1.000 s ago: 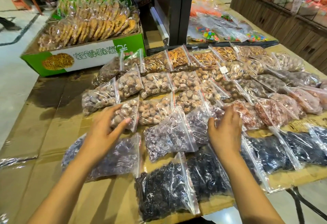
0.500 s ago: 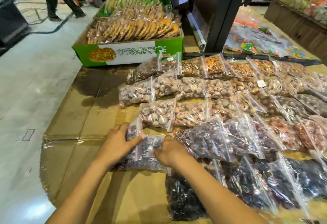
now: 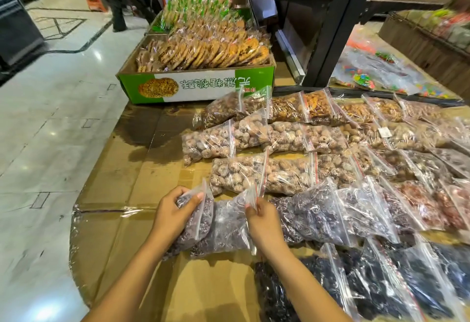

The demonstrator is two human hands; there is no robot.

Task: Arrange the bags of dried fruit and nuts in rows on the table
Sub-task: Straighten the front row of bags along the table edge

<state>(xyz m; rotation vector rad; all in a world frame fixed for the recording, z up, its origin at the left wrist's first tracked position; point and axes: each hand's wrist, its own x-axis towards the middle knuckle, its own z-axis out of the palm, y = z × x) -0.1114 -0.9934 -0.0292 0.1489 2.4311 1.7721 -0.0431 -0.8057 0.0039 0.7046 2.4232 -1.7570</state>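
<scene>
Clear zip bags of dried fruit and nuts lie in rows on the cardboard-covered table (image 3: 122, 222). At the left end of the purple-fruit row, my left hand (image 3: 175, 209) grips a small bag of purplish dried fruit (image 3: 201, 222) by its top. Beside it lies another purplish bag (image 3: 229, 227), and my right hand (image 3: 262, 220) pinches its zip edge. Tan round fruit bags (image 3: 254, 171) fill the rows behind. Black dried fruit bags (image 3: 356, 286) lie nearest me on the right.
A green carton of wrapped round biscuits (image 3: 198, 85) stands at the table's far edge. A black metal post (image 3: 338, 26) rises behind the bags. Candy packets (image 3: 368, 75) lie at back right. Shiny tiled floor (image 3: 45, 118) runs along the left, with a person standing far off.
My view swung left. Both hands moved from the middle bags to the left end of the purple row, and now hold the two leftmost purplish bags.
</scene>
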